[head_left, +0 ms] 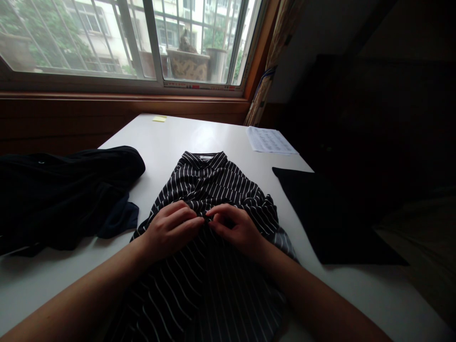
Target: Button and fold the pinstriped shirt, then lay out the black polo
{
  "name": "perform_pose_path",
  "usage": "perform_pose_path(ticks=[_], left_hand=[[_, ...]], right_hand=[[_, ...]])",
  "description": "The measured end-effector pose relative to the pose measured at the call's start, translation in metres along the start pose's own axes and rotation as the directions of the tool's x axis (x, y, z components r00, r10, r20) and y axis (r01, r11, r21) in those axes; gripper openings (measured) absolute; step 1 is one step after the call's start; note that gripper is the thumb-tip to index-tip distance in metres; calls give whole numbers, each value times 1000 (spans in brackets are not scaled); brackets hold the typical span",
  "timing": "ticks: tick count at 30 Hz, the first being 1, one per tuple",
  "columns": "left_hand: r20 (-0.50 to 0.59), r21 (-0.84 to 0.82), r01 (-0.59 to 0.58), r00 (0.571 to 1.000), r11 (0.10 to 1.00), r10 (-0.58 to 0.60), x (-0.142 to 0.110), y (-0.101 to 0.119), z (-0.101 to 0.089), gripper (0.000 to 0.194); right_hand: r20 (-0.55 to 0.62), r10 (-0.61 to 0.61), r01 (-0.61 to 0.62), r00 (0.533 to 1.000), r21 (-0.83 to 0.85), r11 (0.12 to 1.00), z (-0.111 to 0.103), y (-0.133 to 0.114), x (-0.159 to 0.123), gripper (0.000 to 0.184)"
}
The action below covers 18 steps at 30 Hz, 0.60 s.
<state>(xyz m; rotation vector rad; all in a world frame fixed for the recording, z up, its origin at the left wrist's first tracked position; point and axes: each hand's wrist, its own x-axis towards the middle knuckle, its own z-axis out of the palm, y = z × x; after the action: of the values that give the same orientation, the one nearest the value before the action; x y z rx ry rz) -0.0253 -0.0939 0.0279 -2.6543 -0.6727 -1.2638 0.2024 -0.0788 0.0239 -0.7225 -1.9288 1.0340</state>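
Observation:
A black shirt with white stripes (228,183) lies front up on the white table, its collar (204,160) toward the window. Above the collar the front edges meet; lower down they part and the inner side of the cloth shows. My left hand (174,225) pinches the front edge near the middle of the shirt. Facing it, my right hand (235,225) has thumb and forefinger closed on the same edge. The fingertips of both hands nearly touch. Whether a button sits between them is too small and dark to tell.
Dark clothes (71,194) lie heaped on the left of the white table (213,133). A folded black cloth (331,218) lies at the right edge. Printed sheets (270,140) and a yellow sticky note (159,118) rest at the far side, below a barred window (160,42).

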Motion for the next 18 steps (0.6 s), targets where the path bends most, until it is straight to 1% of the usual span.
perform_pose_path(ticks=[6,18], left_hand=[[6,1,11,1000,1000,-11,-1,-1,1,20],[4,2,15,1000,1000,-15,-3,0,0,18]], right_hand=[[11,-4,3,1000,28,1000,0,2,0,19],[-2,-26,26,1000,-14,1000,0,2,1,18]])
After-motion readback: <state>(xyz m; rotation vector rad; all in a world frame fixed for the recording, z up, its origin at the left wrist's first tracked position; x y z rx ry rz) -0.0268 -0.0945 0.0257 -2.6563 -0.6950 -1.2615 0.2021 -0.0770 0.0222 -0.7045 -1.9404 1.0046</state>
